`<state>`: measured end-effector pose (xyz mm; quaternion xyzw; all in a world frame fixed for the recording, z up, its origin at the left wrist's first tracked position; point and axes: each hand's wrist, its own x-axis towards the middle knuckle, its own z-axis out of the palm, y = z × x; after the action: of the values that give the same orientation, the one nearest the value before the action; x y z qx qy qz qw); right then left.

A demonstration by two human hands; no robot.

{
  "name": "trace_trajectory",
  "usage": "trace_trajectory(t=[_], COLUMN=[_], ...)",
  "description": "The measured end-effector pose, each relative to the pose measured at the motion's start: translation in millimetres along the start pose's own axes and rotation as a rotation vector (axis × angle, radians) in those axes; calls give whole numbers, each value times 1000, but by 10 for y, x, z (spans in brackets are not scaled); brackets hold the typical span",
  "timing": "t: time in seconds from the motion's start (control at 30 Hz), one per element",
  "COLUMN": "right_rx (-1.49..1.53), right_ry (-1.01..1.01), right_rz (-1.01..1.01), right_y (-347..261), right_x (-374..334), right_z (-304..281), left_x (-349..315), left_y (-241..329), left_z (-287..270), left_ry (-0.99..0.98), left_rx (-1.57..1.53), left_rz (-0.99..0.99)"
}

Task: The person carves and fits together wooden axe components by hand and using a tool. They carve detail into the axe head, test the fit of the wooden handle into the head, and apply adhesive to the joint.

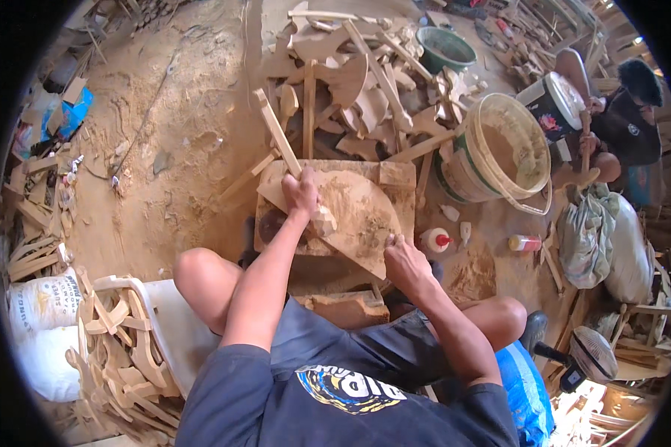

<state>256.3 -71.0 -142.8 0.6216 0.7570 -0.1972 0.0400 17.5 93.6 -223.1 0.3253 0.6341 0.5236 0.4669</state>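
My left hand [301, 192] is closed around a long pale wooden stick [276, 131], which slants up and away to the left. Beneath that hand, a flat wooden board [354, 197] with one curved edge lies on a low wooden work block [408, 205]. A small pale lump of wood [323, 222] shows just below my left hand, on the board. The fingers of my right hand [408, 265] are curled on the board's near right corner. Sawdust covers part of the board's face.
Cut wooden pieces [343, 82] are heaped beyond the block. To the right stand a large bucket [458, 167], a green basin [446, 49] and a red-capped glue bottle [435, 240]. Another person [626, 119] sits at far right. A chair [164, 320] stands at lower left beside stacked wood shapes [127, 350].
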Motion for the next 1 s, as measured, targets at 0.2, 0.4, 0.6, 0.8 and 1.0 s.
trace_trajectory(t=[0.2,0.4,0.6,0.8,1.0], right_rx=[19,180,213,9,-13], right_ry=[-203,204,378,348,253], right_rz=[50,-76,-196,-129,-44], right_y=[-190,-592,-967,-1158,-1271], right_x=[-99,-242,-65,22,-26], right_z=[-401,-320,185,302,178], left_x=[83,164,132,95,154], left_y=[-78,-158,-108,-45,-96], left_z=[-39,-4,39,23,7], left_ry=[-6,-97,-109,-108,-99], left_rx=[51,88,86,78,71], left_rz=[-5,60,91,77,85])
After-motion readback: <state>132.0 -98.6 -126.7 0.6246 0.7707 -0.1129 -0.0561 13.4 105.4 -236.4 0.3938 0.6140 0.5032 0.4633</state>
